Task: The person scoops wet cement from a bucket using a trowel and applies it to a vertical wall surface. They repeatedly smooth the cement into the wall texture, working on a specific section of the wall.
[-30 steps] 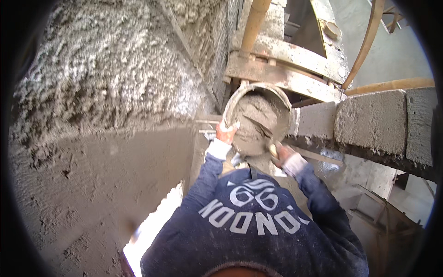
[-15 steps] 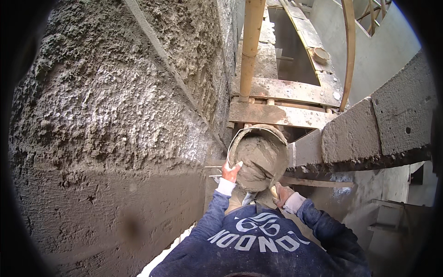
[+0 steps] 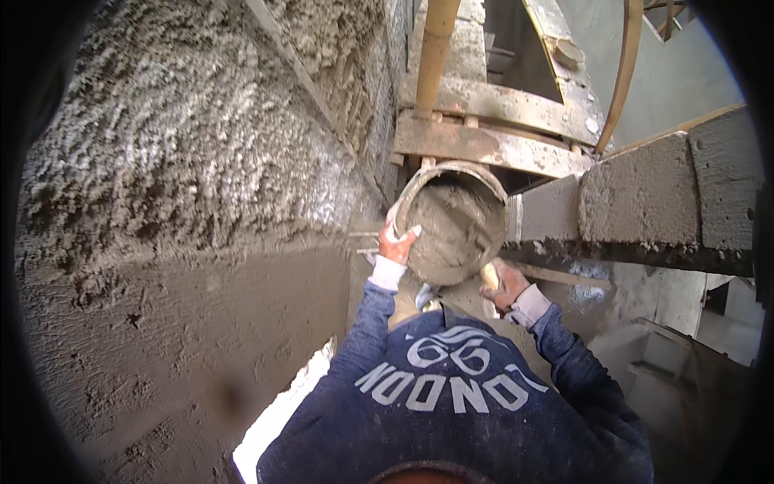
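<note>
A round bucket (image 3: 509, 226) stands tilted in front of my body. Inside lies wet grey mortar (image 3: 447, 230), heaped and smeared. My left hand (image 3: 395, 244) grips the bucket's left rim, its thumb over the edge toward the mortar. At the near right side of the bucket, my right hand (image 3: 506, 286) is closed round a pale wooden-handled tool (image 3: 488, 277). The tool's working end is hidden, so its kind cannot be made out.
On the left rises a rough wall (image 3: 185, 153), with smoother wet plaster (image 3: 218, 306) low down. Ahead are scaffold planks (image 3: 484, 147) and a wooden pole (image 3: 437, 56). A block wall (image 3: 637, 202) runs along the right. A round mortar-caked object (image 3: 568, 54) sits on the far boards.
The view has shifted, so the bucket and both hands appear higher in it. My right hand and the wooden handle sit slightly farther right of the bucket. My left hand keeps its rim grip.
</note>
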A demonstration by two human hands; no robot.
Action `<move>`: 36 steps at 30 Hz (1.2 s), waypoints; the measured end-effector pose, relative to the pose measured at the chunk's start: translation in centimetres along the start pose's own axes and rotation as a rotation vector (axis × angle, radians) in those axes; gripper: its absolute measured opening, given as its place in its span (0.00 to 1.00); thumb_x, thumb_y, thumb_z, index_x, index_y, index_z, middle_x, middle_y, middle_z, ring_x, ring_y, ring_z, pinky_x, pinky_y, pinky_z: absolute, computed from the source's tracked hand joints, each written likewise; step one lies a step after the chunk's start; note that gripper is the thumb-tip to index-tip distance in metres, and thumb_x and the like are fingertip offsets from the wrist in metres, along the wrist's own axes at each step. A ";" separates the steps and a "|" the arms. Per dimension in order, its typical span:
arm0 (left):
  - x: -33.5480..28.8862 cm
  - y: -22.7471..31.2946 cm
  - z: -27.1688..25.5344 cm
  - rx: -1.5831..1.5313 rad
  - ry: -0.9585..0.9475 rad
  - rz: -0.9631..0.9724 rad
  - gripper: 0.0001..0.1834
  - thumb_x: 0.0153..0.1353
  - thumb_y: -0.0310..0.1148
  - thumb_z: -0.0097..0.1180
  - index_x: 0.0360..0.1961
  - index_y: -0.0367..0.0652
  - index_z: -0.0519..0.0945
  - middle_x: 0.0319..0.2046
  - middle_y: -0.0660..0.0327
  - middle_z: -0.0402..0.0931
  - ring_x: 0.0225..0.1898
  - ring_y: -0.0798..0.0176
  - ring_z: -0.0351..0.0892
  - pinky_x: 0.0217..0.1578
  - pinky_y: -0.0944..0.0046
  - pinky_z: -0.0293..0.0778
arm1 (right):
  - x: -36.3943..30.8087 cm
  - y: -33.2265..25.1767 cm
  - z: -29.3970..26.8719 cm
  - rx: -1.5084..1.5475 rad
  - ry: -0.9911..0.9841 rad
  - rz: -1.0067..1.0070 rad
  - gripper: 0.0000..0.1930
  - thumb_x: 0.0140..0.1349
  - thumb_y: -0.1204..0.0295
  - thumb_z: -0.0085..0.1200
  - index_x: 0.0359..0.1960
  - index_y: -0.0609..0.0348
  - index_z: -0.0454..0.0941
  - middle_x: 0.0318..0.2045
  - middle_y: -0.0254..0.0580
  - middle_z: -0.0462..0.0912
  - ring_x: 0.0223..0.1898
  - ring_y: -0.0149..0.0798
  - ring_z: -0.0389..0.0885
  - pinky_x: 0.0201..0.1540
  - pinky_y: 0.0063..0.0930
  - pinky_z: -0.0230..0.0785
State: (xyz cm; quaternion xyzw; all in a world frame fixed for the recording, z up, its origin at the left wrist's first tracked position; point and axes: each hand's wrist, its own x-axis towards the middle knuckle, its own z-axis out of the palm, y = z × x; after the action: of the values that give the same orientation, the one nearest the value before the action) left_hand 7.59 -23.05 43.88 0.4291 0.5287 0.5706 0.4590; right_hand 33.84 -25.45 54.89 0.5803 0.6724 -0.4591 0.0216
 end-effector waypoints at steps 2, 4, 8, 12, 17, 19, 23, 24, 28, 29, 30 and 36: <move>-0.2 0.9 0.4 0.015 0.010 0.003 0.29 0.51 0.30 0.60 0.55 0.34 0.69 0.50 0.53 0.74 0.51 0.59 0.72 0.54 0.63 0.65 | 0.6 1.4 1.0 -0.054 0.084 0.069 0.24 0.49 0.63 0.61 0.44 0.61 0.67 0.31 0.59 0.77 0.36 0.58 0.78 0.38 0.44 0.70; -0.1 1.0 0.7 -0.003 -0.033 -0.050 0.28 0.51 0.30 0.59 0.55 0.33 0.69 0.48 0.54 0.75 0.50 0.60 0.72 0.53 0.64 0.65 | 2.5 3.1 4.0 -0.087 0.063 0.154 0.25 0.49 0.62 0.60 0.45 0.61 0.66 0.32 0.59 0.78 0.38 0.60 0.78 0.40 0.46 0.69; 0.5 -0.5 0.0 0.164 -0.029 -0.048 0.27 0.49 0.29 0.59 0.53 0.33 0.70 0.44 0.56 0.76 0.44 0.63 0.74 0.48 0.66 0.68 | 2.9 0.7 5.0 -0.046 -0.085 0.117 0.26 0.52 0.63 0.60 0.49 0.60 0.64 0.28 0.55 0.78 0.30 0.49 0.81 0.31 0.40 0.72; -0.1 1.6 0.9 -0.045 -0.029 -0.123 0.25 0.46 0.28 0.56 0.49 0.33 0.74 0.40 0.55 0.79 0.39 0.61 0.76 0.45 0.64 0.70 | -1.7 -1.2 2.1 0.264 -0.255 0.114 0.21 0.56 0.68 0.56 0.47 0.60 0.62 0.22 0.40 0.72 0.17 0.29 0.72 0.16 0.25 0.66; -0.6 4.6 0.1 0.254 -0.006 -0.049 0.27 0.44 0.28 0.55 0.50 0.31 0.74 0.42 0.47 0.78 0.42 0.52 0.77 0.48 0.62 0.69 | -3.7 2.8 1.3 0.196 -0.001 -0.039 0.24 0.53 0.61 0.58 0.46 0.62 0.67 0.31 0.53 0.78 0.32 0.49 0.79 0.36 0.39 0.72; -0.9 5.1 -0.7 0.350 0.017 0.014 0.26 0.44 0.29 0.55 0.48 0.32 0.75 0.41 0.45 0.78 0.41 0.50 0.77 0.47 0.60 0.69 | -2.8 2.8 0.8 0.094 0.042 0.060 0.24 0.51 0.60 0.59 0.45 0.61 0.68 0.32 0.53 0.79 0.36 0.54 0.78 0.41 0.41 0.70; -1.8 7.5 -2.2 0.431 0.058 0.067 0.23 0.43 0.29 0.55 0.44 0.31 0.76 0.35 0.50 0.80 0.37 0.57 0.77 0.43 0.62 0.70 | 1.7 5.7 6.4 0.096 -0.020 0.107 0.20 0.51 0.59 0.59 0.39 0.60 0.71 0.28 0.52 0.78 0.32 0.53 0.78 0.34 0.41 0.69; -2.1 8.3 -2.3 0.388 0.073 0.065 0.22 0.43 0.29 0.55 0.43 0.31 0.77 0.33 0.52 0.80 0.35 0.61 0.77 0.41 0.63 0.71 | 2.8 5.7 8.8 0.129 -0.048 -0.097 0.18 0.52 0.60 0.58 0.37 0.60 0.72 0.26 0.49 0.78 0.28 0.48 0.78 0.32 0.41 0.70; -3.6 9.0 -4.4 0.464 0.079 0.076 0.24 0.44 0.27 0.56 0.46 0.31 0.76 0.37 0.51 0.80 0.38 0.59 0.78 0.44 0.64 0.70 | 2.4 -4.1 10.7 0.990 -0.637 0.108 0.13 0.57 0.73 0.55 0.42 0.57 0.67 0.17 0.32 0.70 0.12 0.27 0.67 0.11 0.21 0.60; -3.7 9.2 -5.0 0.440 0.083 0.070 0.24 0.44 0.26 0.56 0.47 0.31 0.75 0.38 0.48 0.79 0.38 0.56 0.78 0.45 0.63 0.70 | 2.3 -4.2 11.0 1.025 -0.722 0.076 0.13 0.56 0.74 0.56 0.42 0.58 0.67 0.17 0.32 0.70 0.12 0.27 0.68 0.11 0.22 0.60; -3.8 9.4 -5.6 0.412 0.099 0.068 0.25 0.45 0.26 0.57 0.48 0.31 0.74 0.39 0.46 0.79 0.39 0.52 0.78 0.46 0.61 0.70 | 1.8 -4.9 10.3 1.113 -0.796 0.069 0.13 0.56 0.74 0.55 0.41 0.57 0.67 0.17 0.32 0.70 0.13 0.27 0.67 0.11 0.21 0.60; -4.0 13.6 -7.1 0.231 0.231 0.006 0.27 0.46 0.24 0.56 0.51 0.30 0.72 0.41 0.52 0.80 0.40 0.62 0.77 0.47 0.65 0.69 | 1.6 -4.5 9.0 1.294 -0.866 0.100 0.05 0.61 0.76 0.49 0.36 0.58 0.68 0.17 0.31 0.68 0.13 0.24 0.66 0.13 0.20 0.60</move>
State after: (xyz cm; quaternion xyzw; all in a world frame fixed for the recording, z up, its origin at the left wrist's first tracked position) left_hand 0.53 -28.69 56.93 0.4121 0.6388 0.5531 0.3409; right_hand 25.23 -29.60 51.49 0.2763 0.1755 -0.9441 -0.0399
